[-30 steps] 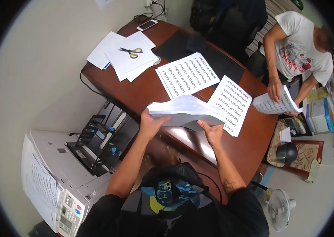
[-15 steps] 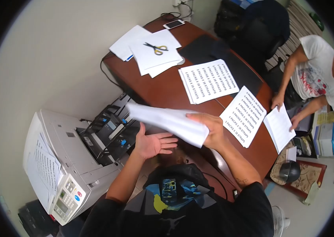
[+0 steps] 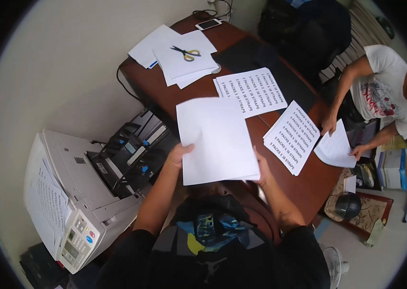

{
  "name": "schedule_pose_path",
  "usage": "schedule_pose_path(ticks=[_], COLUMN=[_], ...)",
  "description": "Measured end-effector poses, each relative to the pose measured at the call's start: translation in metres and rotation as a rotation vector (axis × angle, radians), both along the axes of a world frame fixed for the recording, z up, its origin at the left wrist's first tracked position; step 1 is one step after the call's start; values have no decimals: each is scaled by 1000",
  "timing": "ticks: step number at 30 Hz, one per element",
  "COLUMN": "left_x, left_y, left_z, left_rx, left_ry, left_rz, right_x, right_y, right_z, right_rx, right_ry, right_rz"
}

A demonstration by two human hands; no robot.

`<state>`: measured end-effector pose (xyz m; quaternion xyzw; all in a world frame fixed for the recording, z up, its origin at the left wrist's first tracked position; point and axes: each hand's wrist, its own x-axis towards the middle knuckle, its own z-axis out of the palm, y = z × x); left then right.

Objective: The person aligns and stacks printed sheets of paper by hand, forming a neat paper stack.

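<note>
A stack of white paper (image 3: 215, 144) is held upright-facing in front of me, its visible side blank. My left hand (image 3: 180, 155) grips its left edge, thumb on top and fingers behind. At the lower right edge my right hand (image 3: 262, 166) holds the same stack, partly hidden by it. Just beyond lies a pile of printed sheets (image 3: 256, 91), partly covered by the held stack. Another printed pile (image 3: 292, 137) lies to the right on the brown desk (image 3: 312, 190).
A printer (image 3: 97, 178) with an opened black part stands at left, sheets on its top. Scissors (image 3: 186, 53) rest on white papers at the desk's far end, near a phone (image 3: 208, 24). A co-worker (image 3: 379, 96) at right holds paper. A fan (image 3: 333, 267) stands lower right.
The paper stack has turned from a slanted, edge-on pose to face me. My left hand, open before, has closed on its left edge. My right hand has moved down its right side.
</note>
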<state>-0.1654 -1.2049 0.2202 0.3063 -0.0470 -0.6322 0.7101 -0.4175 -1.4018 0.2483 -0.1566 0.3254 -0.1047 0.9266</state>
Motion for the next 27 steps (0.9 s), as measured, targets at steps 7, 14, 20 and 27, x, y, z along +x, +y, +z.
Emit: schedule_pose_path(ticks=[7, 14, 20, 27], left_x=[-22, -17, -33, -21], left_y=[-2, 4, -8, 9], left_z=[-14, -3, 5, 25], left_rx=[386, 341, 642, 278], left_ry=[-201, -207, -578, -236], left_rz=[-300, -219, -354, -105], right_x=[7, 23, 43, 35], right_y=[7, -10, 14, -1], right_z=[-14, 7, 8, 59], right_rx=[-425, -477, -1109, -707], right_ry=[292, 364, 608, 57], right_rz=[364, 446, 616, 471])
